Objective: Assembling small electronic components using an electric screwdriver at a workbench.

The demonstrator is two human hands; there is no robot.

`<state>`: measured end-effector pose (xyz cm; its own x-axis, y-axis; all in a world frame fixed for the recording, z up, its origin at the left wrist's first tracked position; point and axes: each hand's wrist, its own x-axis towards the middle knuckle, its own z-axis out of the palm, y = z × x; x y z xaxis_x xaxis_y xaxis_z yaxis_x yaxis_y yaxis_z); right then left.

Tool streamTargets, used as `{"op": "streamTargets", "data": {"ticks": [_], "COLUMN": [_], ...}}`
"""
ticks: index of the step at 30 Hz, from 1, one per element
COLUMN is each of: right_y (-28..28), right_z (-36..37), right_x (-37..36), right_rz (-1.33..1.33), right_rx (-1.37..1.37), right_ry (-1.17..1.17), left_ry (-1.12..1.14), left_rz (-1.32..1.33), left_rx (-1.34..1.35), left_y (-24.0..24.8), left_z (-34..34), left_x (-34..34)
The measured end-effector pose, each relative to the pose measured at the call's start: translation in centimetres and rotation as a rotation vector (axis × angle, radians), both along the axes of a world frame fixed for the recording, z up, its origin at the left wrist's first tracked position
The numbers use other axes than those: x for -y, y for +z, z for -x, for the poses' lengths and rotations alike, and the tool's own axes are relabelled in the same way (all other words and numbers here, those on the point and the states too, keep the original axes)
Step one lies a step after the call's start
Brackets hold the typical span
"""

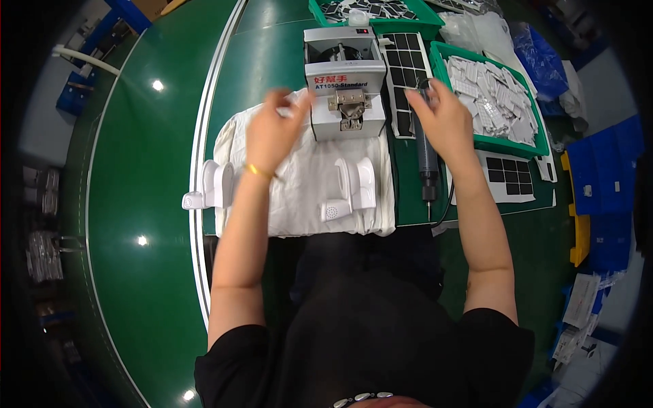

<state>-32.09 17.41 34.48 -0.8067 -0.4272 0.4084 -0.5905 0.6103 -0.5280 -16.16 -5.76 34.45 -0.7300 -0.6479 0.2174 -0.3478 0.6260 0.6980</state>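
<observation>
My left hand [272, 132] is blurred by motion beside the left side of a grey and silver screw feeder [347, 81]; whether its fingers hold anything is unclear. To the right, my right hand [449, 126] hovers by the upper end of a dark electric screwdriver [426, 160], thumb and forefinger apart. The screwdriver's bit points toward me. On the white cloth [292, 204] below the feeder lie two white plastic housings: a left housing [216, 185] at the cloth's left edge and a right housing [350, 190], each with a rounded end; the right one's end shows small holes.
A green bin [541, 139] full of small white plastic parts stands right of my right hand. Another green bin [428, 27] of dark and white pieces is at the back. Sheets of black pads [401, 58] lie by the screwdriver. Blue bins [612, 197] stand far right.
</observation>
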Motion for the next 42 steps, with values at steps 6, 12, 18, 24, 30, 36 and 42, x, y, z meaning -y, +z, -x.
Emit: {"op": "streamTargets", "data": {"ticks": [6,12,18,24,30,36,42], "right_y": [0.1,0.3,0.3,-0.9,-6.4,-8.7,-8.3], "right_z": [3.8,4.5,5.3,2.2,-13.4,-14.8,-13.2], "right_x": [8.9,9.0,6.8,4.2,-7.2,-7.9,-12.1], "right_rz": [0.302,0.398,0.422,0.297,0.031,-0.330,-0.393], "right_rx": [0.673,0.771,0.620,0.154,-0.084,-0.322,-0.422], "right_ry": [0.159,0.292,0.048,0.020,0.478,0.443,0.386], "left_ry": [-0.499,-0.481,-0.528,-0.599,-0.694,-0.740,-0.631], "left_rz": [-1.039,-1.323,-1.334,-1.136,-0.206,0.533,0.634], "left_rx": [-0.325,-0.319,-0.303,-0.356,0.104,0.342,0.436], "left_y": [-4.6,-4.8,-4.1,-5.7,-3.6,-5.8,-6.0], "left_z": [7.9,8.0,9.9,10.1,-5.6,-10.2,-11.0], "left_x": [3.1,0.9,-1.4,-0.3,2.6,-0.7,-3.2]}}
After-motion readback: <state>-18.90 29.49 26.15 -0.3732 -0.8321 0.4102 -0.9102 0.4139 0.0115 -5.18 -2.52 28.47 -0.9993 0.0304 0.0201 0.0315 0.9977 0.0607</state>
